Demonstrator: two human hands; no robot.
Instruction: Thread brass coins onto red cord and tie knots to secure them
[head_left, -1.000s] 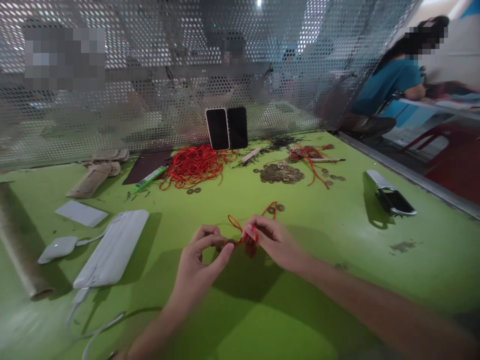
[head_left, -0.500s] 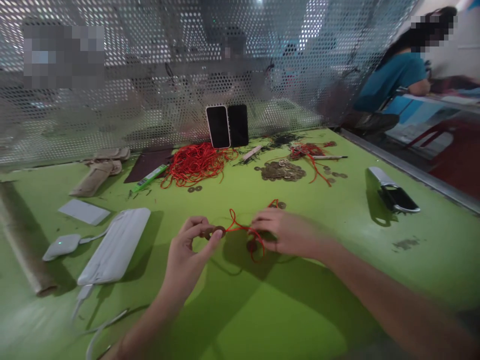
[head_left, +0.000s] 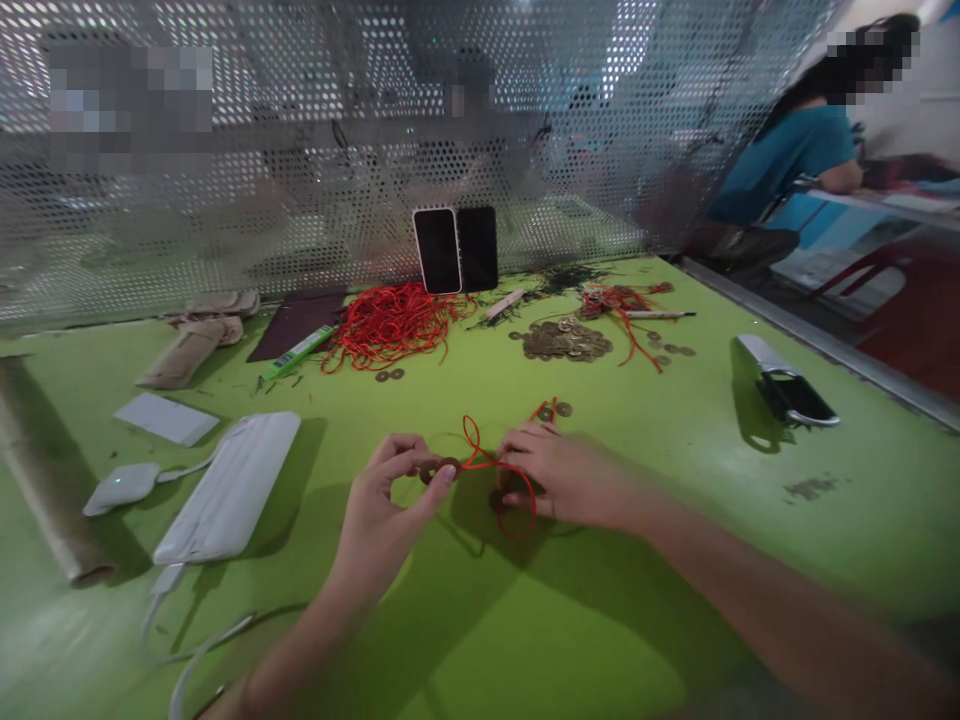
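Note:
Thumb and fingers of my left hand [head_left: 394, 500] pinch brown coins [head_left: 433, 470] with holes in the middle. A red cord [head_left: 471, 437] runs from these coins to my right hand [head_left: 559, 470], forming a small upright loop between the hands. My right hand is closed on the cord, and a larger loop hangs beneath its fingers. Another dark coin [head_left: 496, 500] shows at the right fingertips, partly hidden. Just beyond the right hand, loose coins [head_left: 564, 409] lie on the green table [head_left: 480, 640] beside red cord ends.
Behind are a red cord pile [head_left: 394, 325], a coin heap [head_left: 566, 340] and two phones [head_left: 437, 250] against a perforated metal screen [head_left: 300, 200]. A white power bank [head_left: 232, 490] and cardboard tube [head_left: 52, 480] lie left, a black-and-silver object [head_left: 791, 385] right. A person in blue [head_left: 802, 150] sits beyond.
My left hand has shifted slightly right with the coins. The cord loop under my right hand has grown rounder, and that hand's fingers have moved a little.

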